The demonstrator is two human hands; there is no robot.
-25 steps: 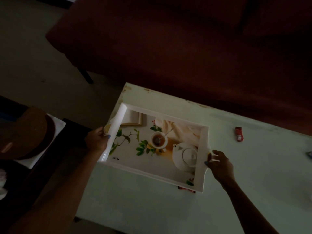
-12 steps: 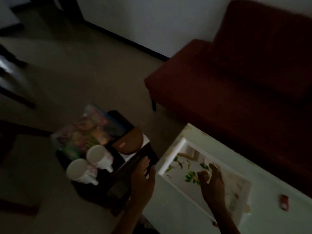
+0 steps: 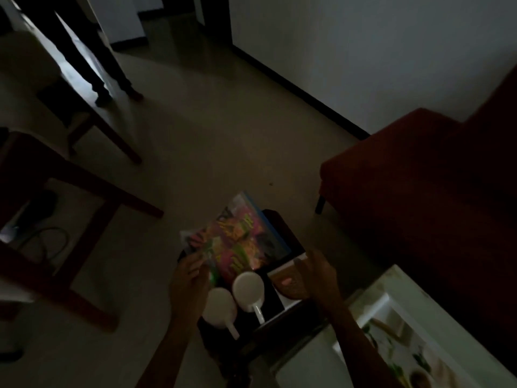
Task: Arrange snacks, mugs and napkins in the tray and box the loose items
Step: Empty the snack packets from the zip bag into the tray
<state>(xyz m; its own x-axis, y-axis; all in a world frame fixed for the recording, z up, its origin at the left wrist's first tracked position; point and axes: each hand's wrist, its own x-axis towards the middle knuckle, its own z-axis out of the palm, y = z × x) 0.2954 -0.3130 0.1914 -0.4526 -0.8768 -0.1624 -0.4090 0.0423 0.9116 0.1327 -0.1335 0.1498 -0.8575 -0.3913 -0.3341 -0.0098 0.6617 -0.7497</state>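
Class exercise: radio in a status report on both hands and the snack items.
Left hand open at snack bags. Right hand open over brown lid. Two mugs untouched. Tray empty of items.

— Where are we?
— A dim living room at home: red sofa (image 3: 419, 197) by the wall, white coffee table (image 3: 310, 368), wooden chairs (image 3: 84, 191) (legs only) on bare floor.

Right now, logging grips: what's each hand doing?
Left hand: open, at the snack bag.
Right hand: open, holding nothing.
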